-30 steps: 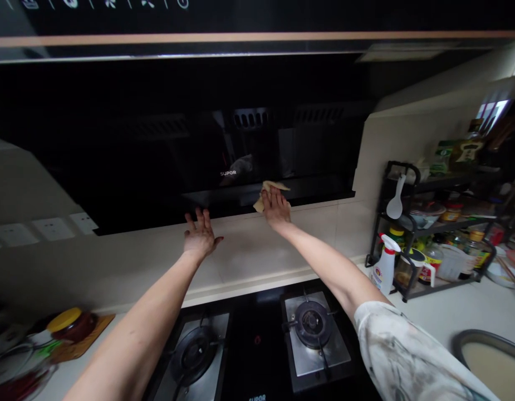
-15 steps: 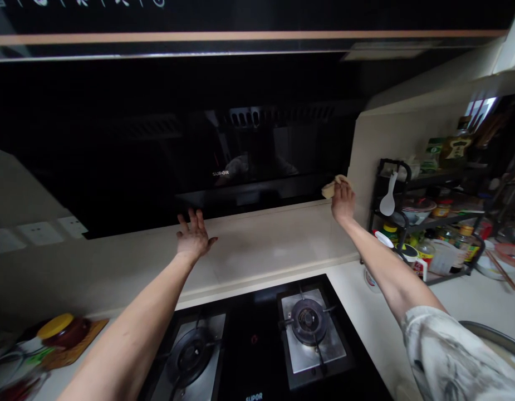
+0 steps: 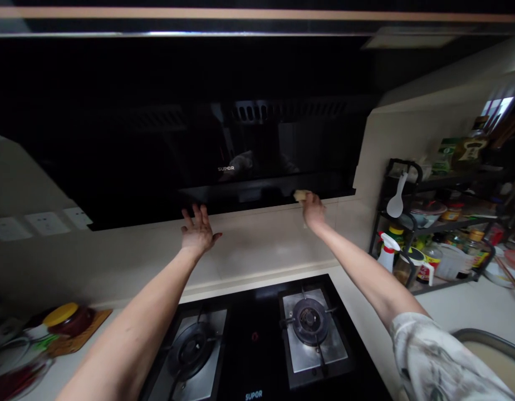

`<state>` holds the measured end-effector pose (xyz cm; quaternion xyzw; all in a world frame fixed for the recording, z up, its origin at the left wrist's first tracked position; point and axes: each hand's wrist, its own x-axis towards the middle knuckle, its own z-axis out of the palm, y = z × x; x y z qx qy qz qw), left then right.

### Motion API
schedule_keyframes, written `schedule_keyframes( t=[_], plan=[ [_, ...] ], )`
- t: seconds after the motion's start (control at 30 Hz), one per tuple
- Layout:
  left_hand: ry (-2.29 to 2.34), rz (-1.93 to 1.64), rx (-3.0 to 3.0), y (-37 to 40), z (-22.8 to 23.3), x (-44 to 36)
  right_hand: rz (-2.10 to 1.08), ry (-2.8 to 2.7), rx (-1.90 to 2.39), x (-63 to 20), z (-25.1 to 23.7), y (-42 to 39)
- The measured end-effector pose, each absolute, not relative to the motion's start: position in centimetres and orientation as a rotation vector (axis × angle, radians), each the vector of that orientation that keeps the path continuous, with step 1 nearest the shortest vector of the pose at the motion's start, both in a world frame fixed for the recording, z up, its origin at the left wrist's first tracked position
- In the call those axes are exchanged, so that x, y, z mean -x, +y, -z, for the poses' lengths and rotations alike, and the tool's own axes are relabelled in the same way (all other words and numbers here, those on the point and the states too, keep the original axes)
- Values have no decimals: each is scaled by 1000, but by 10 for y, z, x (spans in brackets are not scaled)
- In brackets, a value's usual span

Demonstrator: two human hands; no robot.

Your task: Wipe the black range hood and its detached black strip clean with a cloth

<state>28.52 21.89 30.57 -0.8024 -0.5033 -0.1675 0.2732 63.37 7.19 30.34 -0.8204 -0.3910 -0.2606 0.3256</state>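
Fingers of the left hand (image 3: 197, 234) are spread, palm flat against the cream wall tile (image 3: 257, 250) just below the lower edge of the black range hood (image 3: 224, 145). Right hand (image 3: 313, 211) has its fingers closed around a small beige cloth (image 3: 300, 195), pressed to the hood's bottom lip near its right end. Below the hood sits the gas hob (image 3: 257, 345); right of the hood stands a condiment rack (image 3: 432, 223) with a spray bottle (image 3: 385, 257) in front.
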Motion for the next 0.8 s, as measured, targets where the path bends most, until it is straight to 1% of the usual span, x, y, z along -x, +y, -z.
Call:
schedule_keyframes(
  t=[0.2,0.37,0.47,0.63,0.73,0.8],
  plan=[
    [-1390,459,2180,217,-308,-287,739,-1417,2131,-530,-321,117],
    [-1372,472,2186,221,-306,-285,950,-1718,1957,-496,-323,139],
    [-1371,455,2185,222,-306,-285,1028,-1769,1903,-508,-319,134],
    [-1387,446,2182,218,-308,-285,1085,-1736,1924,-565,-310,100],
    [-1376,460,2195,217,-308,-285,1082,-1647,1995,-602,-304,75],
    [-1368,477,2214,218,-308,-285,976,-1507,2073,-621,-299,60]
  ],
)
